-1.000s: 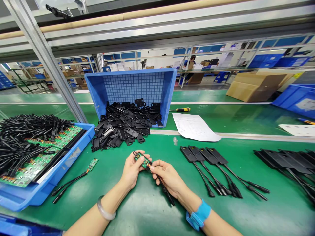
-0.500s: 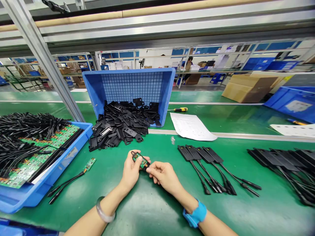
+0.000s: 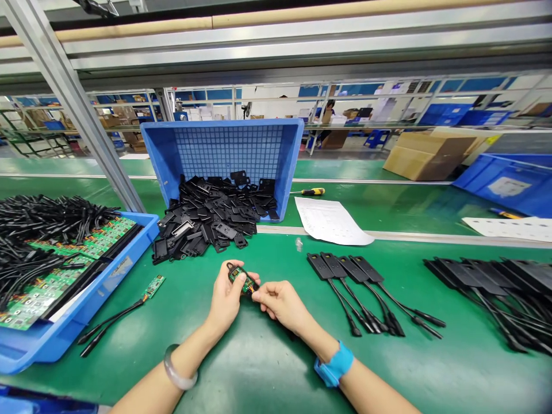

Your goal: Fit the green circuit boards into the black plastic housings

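Observation:
Over the green worktop, my left hand [image 3: 227, 296] is closed around a small black plastic case, its thumb lying on the green circuit board [image 3: 242, 280] seated in it. My right hand [image 3: 282, 305] pinches at the board's lower end, where thin coloured wires run into a black cable mostly hidden under the fingers. To the left lies a loose circuit board [image 3: 154, 286] with a forked black cable [image 3: 112, 322]. Several closed black cases [image 3: 340, 267] with cables rest in a row right of my hands.
A tipped blue crate [image 3: 149, 155] spills black case halves [image 3: 211, 213]. On the left, a blue tray [image 3: 129, 253] carries boards and cables. A paper sheet [image 3: 332, 221], a screwdriver [image 3: 313, 191] and a small clear piece [image 3: 299, 244] lie beyond; more cased units [image 3: 487, 282] lie far right.
The whole view has shifted slightly. Both hands keep their grip on the case and cable end, with only slight finger movement.

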A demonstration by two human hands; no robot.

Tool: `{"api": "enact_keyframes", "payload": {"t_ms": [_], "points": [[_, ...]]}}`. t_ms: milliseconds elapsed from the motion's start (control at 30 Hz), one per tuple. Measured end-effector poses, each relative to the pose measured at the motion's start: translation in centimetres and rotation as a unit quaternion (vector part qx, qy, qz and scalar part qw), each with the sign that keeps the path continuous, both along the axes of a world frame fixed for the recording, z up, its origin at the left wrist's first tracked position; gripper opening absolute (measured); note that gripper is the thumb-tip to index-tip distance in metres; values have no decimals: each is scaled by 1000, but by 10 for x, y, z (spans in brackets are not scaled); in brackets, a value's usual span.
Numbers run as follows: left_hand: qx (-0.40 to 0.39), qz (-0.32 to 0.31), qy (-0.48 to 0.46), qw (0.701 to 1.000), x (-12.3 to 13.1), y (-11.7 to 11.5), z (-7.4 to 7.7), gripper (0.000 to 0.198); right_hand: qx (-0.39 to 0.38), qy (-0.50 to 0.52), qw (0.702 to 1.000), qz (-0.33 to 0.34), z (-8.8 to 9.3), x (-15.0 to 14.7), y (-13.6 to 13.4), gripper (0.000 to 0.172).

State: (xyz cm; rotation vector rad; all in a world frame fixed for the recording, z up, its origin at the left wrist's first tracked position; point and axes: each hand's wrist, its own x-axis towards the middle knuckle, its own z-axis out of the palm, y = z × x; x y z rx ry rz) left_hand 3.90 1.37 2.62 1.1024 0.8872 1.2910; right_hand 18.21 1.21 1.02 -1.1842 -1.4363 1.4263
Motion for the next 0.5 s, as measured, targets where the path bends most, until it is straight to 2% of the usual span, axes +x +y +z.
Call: {"api": "enact_keyframes", "payload": {"t_ms": [167, 267, 367, 500], "points": [[47, 47, 64, 996, 1, -2, 0, 33, 28, -32, 998, -40, -4, -5, 1, 37], [13, 32, 33, 999, 1, 2, 1, 37, 48, -53, 997, -28, -2, -4, 1, 36], [-50, -2, 25, 998, 2, 7, 1, 39, 151, -112, 981, -41, 7, 2, -1, 34], [-69, -73, 105, 989, 3, 8, -4, 30, 311, -191, 929, -69, 14, 12, -2, 21]]}}
